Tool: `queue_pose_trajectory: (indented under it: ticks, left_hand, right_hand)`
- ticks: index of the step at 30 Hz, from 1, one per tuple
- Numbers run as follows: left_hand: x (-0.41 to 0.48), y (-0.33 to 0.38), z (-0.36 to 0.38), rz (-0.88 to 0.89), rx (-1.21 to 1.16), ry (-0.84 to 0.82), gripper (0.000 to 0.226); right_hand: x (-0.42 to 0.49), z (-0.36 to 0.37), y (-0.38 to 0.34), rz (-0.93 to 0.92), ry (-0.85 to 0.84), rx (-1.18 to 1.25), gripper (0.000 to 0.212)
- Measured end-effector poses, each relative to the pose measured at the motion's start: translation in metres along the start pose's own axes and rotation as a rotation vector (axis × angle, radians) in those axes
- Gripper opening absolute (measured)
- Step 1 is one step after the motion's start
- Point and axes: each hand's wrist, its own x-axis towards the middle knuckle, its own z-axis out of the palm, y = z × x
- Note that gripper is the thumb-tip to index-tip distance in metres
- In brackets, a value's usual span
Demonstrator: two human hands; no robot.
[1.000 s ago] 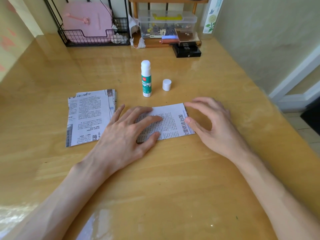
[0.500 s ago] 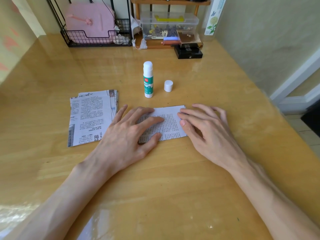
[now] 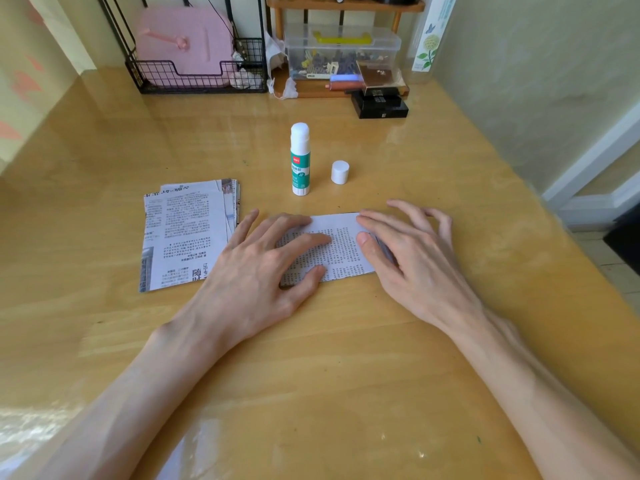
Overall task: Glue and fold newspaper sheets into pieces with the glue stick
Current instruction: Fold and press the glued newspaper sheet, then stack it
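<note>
Folded newspaper piece [image 3: 341,247]: lies flat on the wooden table [image 3: 311,358], under both hands and just in front of the glue stick.
Left hand [image 3: 256,268]: spread flat with straight fingers, pressing down on the piece's left half and gripping nothing.
Right hand [image 3: 415,258]: fingers released and laid over the right end, with the thumb on top of the paper. From here I can't tell whether a flap is tucked under the palm.
How it should handle: I'd say very light, thin and limp. It takes a crease easily and tears easily too, and it probably skates on this glossy tabletop unless pinned.
Where to take hold: a free corner or the long near edge looks best for a pinch, with flat fingers holding the rest down.
Glue stick [image 3: 300,161]: stands upright and uncapped. It is tall and narrow, so a reach across could tip it.
Cap [image 3: 340,172]: stands on the table to the right of the stick, not touching it.
Stack of newspaper sheets [image 3: 183,237]: lies to the left, with the left hand's outer side overlapping its near right corner.
Back of the table: a wire basket [image 3: 194,77] holding a pink case [image 3: 183,46], a clear plastic box [image 3: 341,50] and a black box [image 3: 379,103], all well apart from the work.
</note>
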Motion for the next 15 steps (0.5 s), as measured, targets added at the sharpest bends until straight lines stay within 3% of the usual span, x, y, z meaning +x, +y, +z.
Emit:
queue_pose_trajectory:
  ticks: [9,15]
  left_hand:
    - [0.0,0.001,0.0,0.034,0.004,0.046,0.044]
    - [0.001,0.001,0.0,0.059,0.02,0.161,0.029]
  right_hand:
    - [0.008,0.005,-0.001,-0.042,0.009,0.094,0.039]
    - [0.023,-0.003,-0.002,0.075,-0.126,0.248,0.059]
